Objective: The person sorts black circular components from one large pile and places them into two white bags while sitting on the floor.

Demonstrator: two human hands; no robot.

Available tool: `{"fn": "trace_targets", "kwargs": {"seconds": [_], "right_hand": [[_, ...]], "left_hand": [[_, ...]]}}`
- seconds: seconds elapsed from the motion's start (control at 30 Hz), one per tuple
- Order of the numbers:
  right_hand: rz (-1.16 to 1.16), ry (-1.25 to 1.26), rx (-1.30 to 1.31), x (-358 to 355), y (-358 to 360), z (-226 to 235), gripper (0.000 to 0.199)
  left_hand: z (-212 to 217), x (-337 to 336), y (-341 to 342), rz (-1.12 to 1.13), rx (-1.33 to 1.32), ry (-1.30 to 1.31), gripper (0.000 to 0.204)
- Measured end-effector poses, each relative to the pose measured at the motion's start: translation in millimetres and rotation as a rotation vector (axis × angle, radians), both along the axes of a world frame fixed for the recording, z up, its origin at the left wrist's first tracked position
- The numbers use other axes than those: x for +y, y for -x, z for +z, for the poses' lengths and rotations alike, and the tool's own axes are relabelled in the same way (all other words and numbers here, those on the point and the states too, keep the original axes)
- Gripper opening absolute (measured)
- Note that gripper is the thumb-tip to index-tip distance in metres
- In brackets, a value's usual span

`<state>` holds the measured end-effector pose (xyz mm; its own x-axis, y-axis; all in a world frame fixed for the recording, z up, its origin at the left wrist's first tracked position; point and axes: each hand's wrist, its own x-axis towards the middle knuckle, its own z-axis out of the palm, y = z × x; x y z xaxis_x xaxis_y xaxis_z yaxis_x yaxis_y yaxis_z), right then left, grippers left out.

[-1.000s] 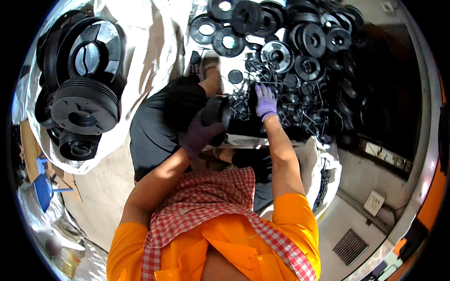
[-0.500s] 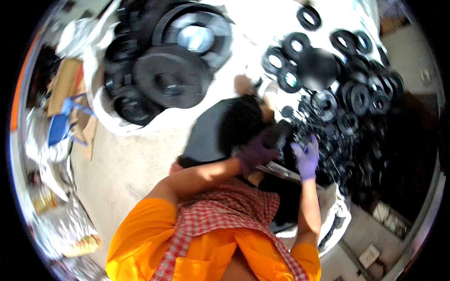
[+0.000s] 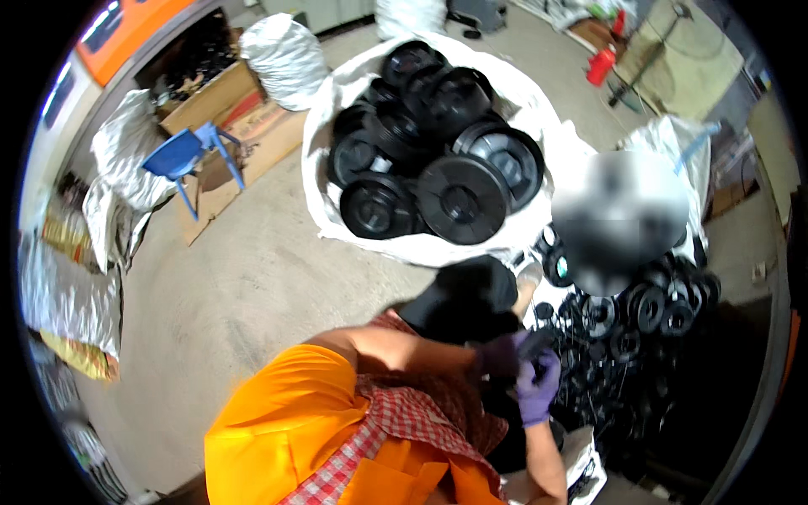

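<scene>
Both my hands wear purple gloves and are close together, in front of a pile of black parts. My left hand (image 3: 502, 355), partly in shadow, is closed round a dark, blocky black part (image 3: 536, 342); its exact kind is too blurred to tell. From the right, my right hand (image 3: 539, 390) curls its fingers at the lower end of the same part. Just beyond and to the right lie many small black plastic pieces (image 3: 581, 370). Black rings (image 3: 650, 305) are heaped behind them.
A large white sack (image 3: 316, 181) full of black spools (image 3: 461, 200) stands ahead. At the left are a blue chair (image 3: 178, 156), cardboard (image 3: 261, 141) and a white sack (image 3: 284, 63). A smaller white bag (image 3: 587, 461) sits by my right forearm. A red bottle-like object (image 3: 600, 67) is far right.
My view has lifted and swung, showing more of the room ahead. My hands, apart before, have come together, and my right hand has moved from the small pieces to the black part.
</scene>
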<state>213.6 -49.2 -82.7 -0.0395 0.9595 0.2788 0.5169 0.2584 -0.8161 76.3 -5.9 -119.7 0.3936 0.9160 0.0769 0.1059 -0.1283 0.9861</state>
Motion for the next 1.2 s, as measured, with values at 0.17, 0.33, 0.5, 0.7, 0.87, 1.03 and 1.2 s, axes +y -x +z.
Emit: {"fn": "trace_targets", "kwargs": {"seconds": [0.17, 0.33, 0.5, 0.7, 0.87, 1.03, 1.2], "right_hand": [[-0.267, 0.46, 0.599, -6.2, -13.0, -11.8, 0.034], [0.331, 0.054, -0.365, -9.2, 6.3, 42.2, 0.032], [0.378, -0.107, -0.51, -18.6, 22.8, 60.5, 0.032], [0.484, -0.269, -0.45, -11.6, 21.3, 66.7, 0.041], [0.133, -0.272, -0.55, -17.9, 17.9, 52.7, 0.036], [0.072, -0.025, -0.373, -26.1, 5.6, 19.6, 0.061], [0.145, -0.311, -0.387, -23.9, 23.7, 60.9, 0.034]], "left_hand": [[54.8, -33.4, 24.9, -0.173, -0.096, -0.216, 0.046], [50.5, -38.4, 35.8, -0.219, 0.066, -0.582, 0.04], [44.1, 1.5, 25.1, -0.622, -0.139, 0.107, 0.037], [-11.2, 7.6, 23.6, -0.668, -0.505, 0.305, 0.034], [17.1, -1.0, 17.0, -0.358, -0.39, 0.247, 0.032], [66.7, -18.1, 41.4, -0.292, 0.028, 0.2, 0.03], [51.9, 3.1, 51.1, -0.576, -0.037, 0.276, 0.029]]}}
